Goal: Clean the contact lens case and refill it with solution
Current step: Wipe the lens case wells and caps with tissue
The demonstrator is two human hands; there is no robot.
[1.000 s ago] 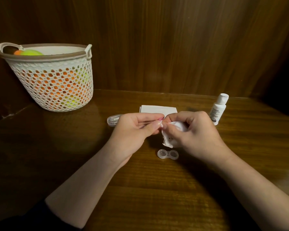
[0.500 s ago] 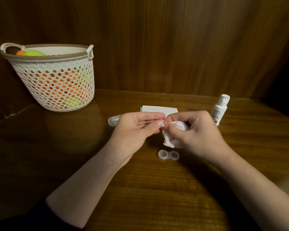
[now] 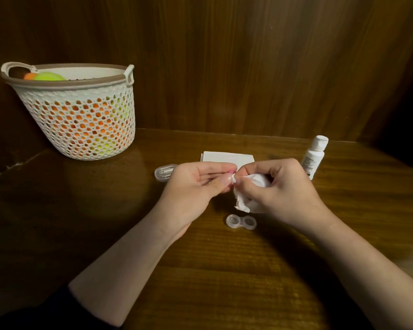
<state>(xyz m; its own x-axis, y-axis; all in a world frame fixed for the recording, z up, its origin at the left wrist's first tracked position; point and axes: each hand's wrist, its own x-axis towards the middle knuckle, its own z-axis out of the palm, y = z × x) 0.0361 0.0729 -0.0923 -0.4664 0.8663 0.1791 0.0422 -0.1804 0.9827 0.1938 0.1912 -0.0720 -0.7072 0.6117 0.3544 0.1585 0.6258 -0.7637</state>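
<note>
Right hand point(image 3: 281, 186) gripping tissue point(image 3: 246, 198), case point(image 3: 241, 221) below

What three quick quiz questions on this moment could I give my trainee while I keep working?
1. True or false: the solution bottle stands upright with its cap on.
2. Which hand grips the crumpled white tissue? A) left hand B) right hand C) neither
3. Fill in: the clear lens case lies on the table with both wells ____.

Key: 1 true; 2 B; 3 uncapped. The left hand pinches a small pink piece against the tissue, probably a cap, too hidden to be sure.
</note>
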